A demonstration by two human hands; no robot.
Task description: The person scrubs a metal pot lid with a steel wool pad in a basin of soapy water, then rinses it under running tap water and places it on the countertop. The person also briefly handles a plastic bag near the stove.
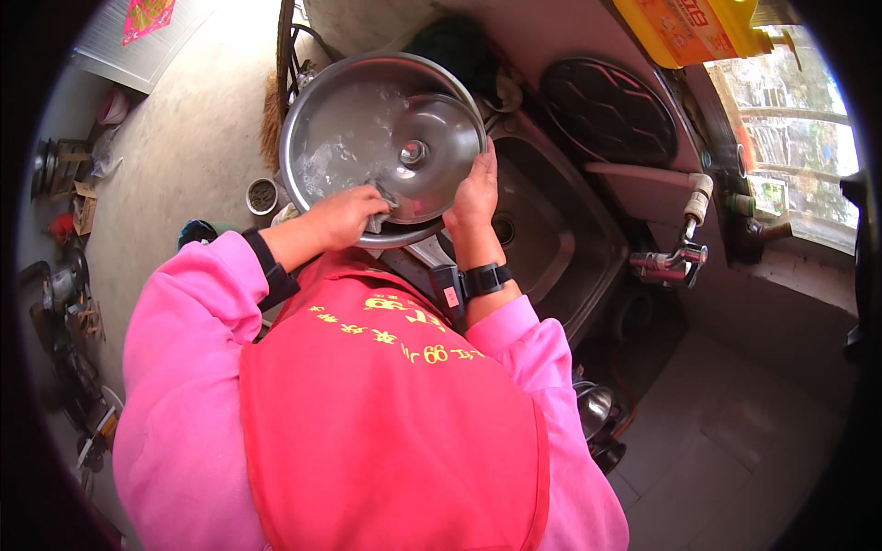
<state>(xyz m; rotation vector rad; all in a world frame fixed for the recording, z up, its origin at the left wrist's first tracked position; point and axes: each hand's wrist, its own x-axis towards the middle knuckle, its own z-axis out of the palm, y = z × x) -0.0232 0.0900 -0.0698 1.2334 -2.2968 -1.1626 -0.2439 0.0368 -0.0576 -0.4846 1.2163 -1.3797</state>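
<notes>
A wide stainless steel basin [324, 110] holds water with some suds. Tilted inside its right half is a round metal pot lid [441, 131] with a knob on top. My left hand [348, 215] presses a bunched grey cloth [380, 210] against the lid's lower left edge. At the right, my right hand [475, 189] grips the lid's edge close to the basin's rim; its fingertips are partly hidden.
Right of the basin lies a metal sink [544, 241], with a tap [672, 262] beyond it. A black round tray-like object [610, 110] leans on the wall. A yellow jug [696, 27] stands above. A small bowl [262, 196] is at the left.
</notes>
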